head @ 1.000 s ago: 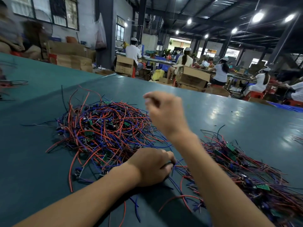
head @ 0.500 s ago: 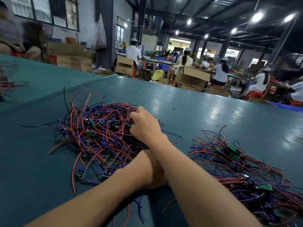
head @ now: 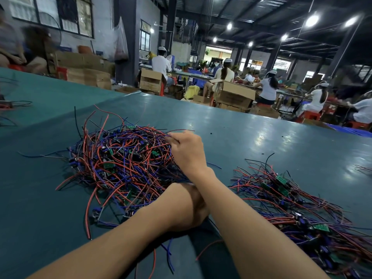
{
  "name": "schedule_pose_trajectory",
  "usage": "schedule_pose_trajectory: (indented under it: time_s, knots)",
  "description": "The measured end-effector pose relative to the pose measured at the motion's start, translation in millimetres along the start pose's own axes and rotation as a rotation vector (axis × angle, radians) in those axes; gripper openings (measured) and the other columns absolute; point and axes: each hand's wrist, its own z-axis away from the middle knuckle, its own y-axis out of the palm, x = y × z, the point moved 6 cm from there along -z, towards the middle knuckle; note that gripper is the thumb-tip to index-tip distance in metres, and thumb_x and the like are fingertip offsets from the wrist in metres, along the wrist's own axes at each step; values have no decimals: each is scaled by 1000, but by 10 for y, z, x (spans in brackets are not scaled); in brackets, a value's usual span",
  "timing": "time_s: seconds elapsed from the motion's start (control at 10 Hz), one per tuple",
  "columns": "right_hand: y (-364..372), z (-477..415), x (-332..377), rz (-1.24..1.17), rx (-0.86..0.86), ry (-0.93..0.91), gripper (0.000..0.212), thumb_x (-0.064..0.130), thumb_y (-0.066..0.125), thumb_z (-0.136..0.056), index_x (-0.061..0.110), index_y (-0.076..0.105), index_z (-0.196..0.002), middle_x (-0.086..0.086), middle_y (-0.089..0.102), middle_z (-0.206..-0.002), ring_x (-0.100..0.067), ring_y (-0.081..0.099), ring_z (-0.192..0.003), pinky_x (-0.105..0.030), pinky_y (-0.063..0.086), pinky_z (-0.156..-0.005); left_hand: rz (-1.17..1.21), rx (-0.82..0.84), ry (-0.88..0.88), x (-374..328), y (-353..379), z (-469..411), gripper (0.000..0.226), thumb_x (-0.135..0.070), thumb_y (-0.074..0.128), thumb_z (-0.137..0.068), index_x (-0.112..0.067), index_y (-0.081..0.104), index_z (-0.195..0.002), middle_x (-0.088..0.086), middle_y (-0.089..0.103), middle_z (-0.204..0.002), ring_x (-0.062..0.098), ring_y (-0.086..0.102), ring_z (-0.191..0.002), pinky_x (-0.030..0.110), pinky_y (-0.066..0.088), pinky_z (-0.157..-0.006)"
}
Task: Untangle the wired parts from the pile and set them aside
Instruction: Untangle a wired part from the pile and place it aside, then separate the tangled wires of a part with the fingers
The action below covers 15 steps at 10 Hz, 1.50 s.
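Right hand [head: 187, 152] had its grip pinching a wire [head: 180, 130] atop the pile [head: 120, 164], left hand [head: 191, 210] grip hidden, so a slow, steady pull seemed smartest.

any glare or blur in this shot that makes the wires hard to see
Head view: the ceiling lamps blow out and leave pale glare patches on the green table, off both heaps. Same view: the tangled pile, the set-aside heap and the right hand gripping into the pile are sharp. The seated people at far left are smeared. The wide lens tilts the right pillar.
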Motion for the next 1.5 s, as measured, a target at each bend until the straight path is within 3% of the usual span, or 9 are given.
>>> schedule_pose_trajectory:
  time_s: [0.2,0.4,0.6,0.8,0.9,1.0,1.1,1.3,1.5]
  knots:
    - [-808,-11,-31,-367,-82,142,8,10,76,-89,5,81,-93,-6,78,-83,-5,64,-65,-24,56,-68,560,-258,80,41,-220,27,37,-47,50,-100,-33,52,-134,0,72,-92,22,67,-93,31,50,-78]
    - [-1325,220,-138,-348,369,248,5,10,80,-84,9,82,-88,-10,77,-74,-11,65,-59,-21,55,-57,1618,-290,-67,209,-314,-34,43,-26,66,-97,-20,49,-136,-3,66,-72,11,58,-55,25,45,-38]
    - [-1636,245,-395,-227,427,384,9,11,82,-79,7,81,-86,-11,77,-77,-15,69,-63,-22,57,-59,2175,-394,-135,376,-407,-5,24,-10,66,-83,-9,73,-106,6,61,-77,11,56,-60,26,45,-45]
    - [-1436,320,-387,-183,565,333,28,12,77,-87,16,76,-115,2,79,-99,-23,72,-101,-31,58,-91,2185,-417,-194,376,-346,-20,28,-21,72,-78,-7,73,-102,6,67,-77,12,64,-63,25,52,-49]
    - [-1118,391,-259,-156,667,251,28,28,78,-88,17,77,-114,2,77,-93,-9,70,-87,-28,56,-85,2162,-434,-233,376,-326,-27,28,-22,72,-80,-4,73,-101,6,69,-76,11,66,-63,24,54,-49]
    - [-869,459,-141,-131,655,164,35,41,72,-91,6,76,-85,-14,60,-65,-14,49,-59,-31,43,-59,2139,-486,-310,423,-292,-21,24,-24,74,-79,-5,75,-92,2,65,-68,7,60,-57,21,52,-46]
    - [-778,489,-108,-280,634,210,36,33,68,-95,-1,76,-87,-17,75,-81,-29,70,-72,-48,60,-85,2117,-538,-358,502,-308,-15,26,-25,77,-76,-3,73,-90,-1,59,-63,4,50,-51,17,45,-43]
    - [-958,643,-92,-473,1020,340,28,25,73,-90,-2,77,-89,-20,71,-79,-27,69,-70,-33,58,-73,2151,-732,-452,761,-344,16,22,-19,78,-79,0,70,-87,1,60,-63,4,50,-49,16,45,-44]
    - [-1100,617,-42,-561,1018,341,33,28,71,-88,-4,75,-93,-22,70,-82,-31,67,-72,-36,56,-74,2222,-722,-433,747,-340,4,24,-30,69,-91,-7,72,-94,-2,61,-67,4,50,-52,18,45,-44]
